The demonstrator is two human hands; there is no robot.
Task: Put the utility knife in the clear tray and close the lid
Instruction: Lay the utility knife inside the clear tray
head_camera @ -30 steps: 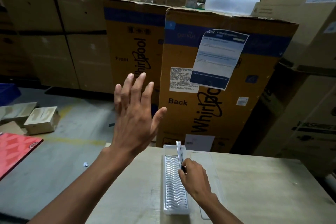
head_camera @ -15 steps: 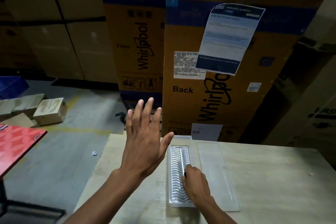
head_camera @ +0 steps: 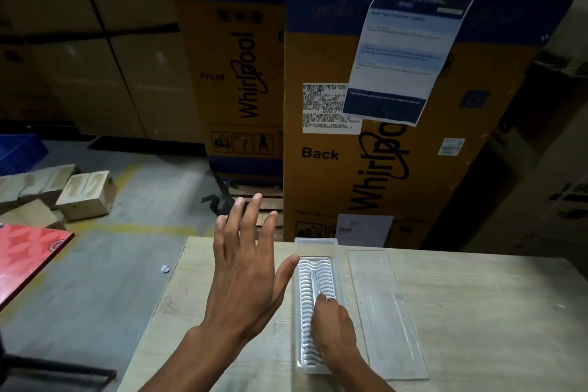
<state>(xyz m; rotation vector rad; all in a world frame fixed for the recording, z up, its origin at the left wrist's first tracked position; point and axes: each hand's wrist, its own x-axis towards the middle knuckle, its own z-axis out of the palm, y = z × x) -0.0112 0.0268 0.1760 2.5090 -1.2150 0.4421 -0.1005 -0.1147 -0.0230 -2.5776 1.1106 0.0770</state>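
A long clear tray [head_camera: 305, 302] with a ribbed bottom lies lengthwise on the pale wooden table [head_camera: 477, 312]. The slim utility knife [head_camera: 315, 280] lies flat along its middle. My right hand [head_camera: 334, 328] rests over the tray's near half with its fingers closed on the knife's near end. The flat clear lid [head_camera: 385, 312] lies on the table just right of the tray, apart from it. My left hand [head_camera: 245, 270] hovers left of the tray, fingers spread, thumb close to the tray's left rim, holding nothing.
Tall Whirlpool cardboard boxes [head_camera: 381, 137] stand right behind the table's far edge. On the floor at the left lie small cartons [head_camera: 86, 194] and a red board [head_camera: 25, 258]. The table's left edge runs just left of my left forearm.
The knife went from tilted up above the tray to lying flat inside it under my right hand. My left hand came down from high in the air to beside the tray.
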